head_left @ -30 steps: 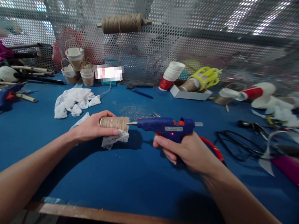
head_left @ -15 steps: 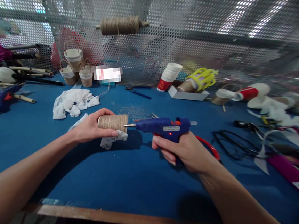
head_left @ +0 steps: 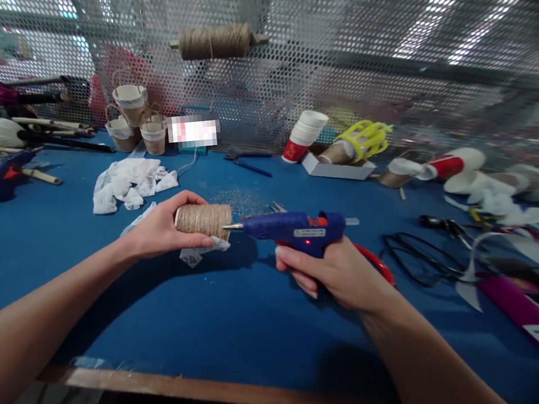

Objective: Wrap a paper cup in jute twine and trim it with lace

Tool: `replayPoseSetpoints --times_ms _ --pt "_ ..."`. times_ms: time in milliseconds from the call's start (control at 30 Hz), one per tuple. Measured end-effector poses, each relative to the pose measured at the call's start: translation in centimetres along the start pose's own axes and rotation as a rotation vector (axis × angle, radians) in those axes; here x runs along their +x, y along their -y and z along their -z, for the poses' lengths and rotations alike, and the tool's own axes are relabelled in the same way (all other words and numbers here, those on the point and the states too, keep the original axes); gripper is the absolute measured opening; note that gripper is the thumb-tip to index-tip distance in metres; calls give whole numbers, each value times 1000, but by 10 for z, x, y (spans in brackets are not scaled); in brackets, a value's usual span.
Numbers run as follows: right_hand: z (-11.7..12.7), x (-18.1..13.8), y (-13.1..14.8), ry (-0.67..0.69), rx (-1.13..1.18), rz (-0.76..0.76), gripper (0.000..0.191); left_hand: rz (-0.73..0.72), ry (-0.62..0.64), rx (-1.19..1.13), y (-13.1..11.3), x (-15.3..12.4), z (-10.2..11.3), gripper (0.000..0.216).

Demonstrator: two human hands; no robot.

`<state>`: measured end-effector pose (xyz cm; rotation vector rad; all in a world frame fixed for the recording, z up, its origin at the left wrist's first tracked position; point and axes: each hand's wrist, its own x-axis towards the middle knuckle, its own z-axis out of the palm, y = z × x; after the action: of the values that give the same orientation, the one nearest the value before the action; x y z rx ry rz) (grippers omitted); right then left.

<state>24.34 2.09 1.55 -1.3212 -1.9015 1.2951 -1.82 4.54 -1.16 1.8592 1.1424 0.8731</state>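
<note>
Both hands grip: left hand (head_left: 161, 230) holds the twine-wrapped cup (head_left: 203, 220), right hand (head_left: 339, 274) the glue gun (head_left: 295, 228), nozzle at its rim.

Glue gun (head_left: 295, 230) right of twine-wrapped cup (head_left: 204, 219), apparently touching.

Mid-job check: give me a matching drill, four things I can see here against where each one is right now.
Things:
1. twine-wrapped cylinder
2. lit glue gun
3. twine spool
4. crumpled white cloth

Places:
A. mounted high on the mesh wall
B. lying loose on the blue table
C. gripped in the right hand
D. gripped in the left hand

Pairs: 1-D, 2-C, 3-A, 4-B
</note>
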Motion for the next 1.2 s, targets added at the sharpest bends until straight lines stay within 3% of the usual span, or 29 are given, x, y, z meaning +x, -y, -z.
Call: replayPoseSetpoints --times_ms 367,633,967,1200 --pt "1 1 -3 -76 107 22 32 -140 -52 155 -1 -3 1 53" --pt "3 -2 0 -5 18 -30 35 -112 -85 189 -3 -3 2 53" --pt "2 0 -2 -97 93 0 35 -181 -80 162 -2 -4 -1 52" --pt "4 -2 -3 -53 52 -19 35 -196 -93 200 -2 -4 1 53"
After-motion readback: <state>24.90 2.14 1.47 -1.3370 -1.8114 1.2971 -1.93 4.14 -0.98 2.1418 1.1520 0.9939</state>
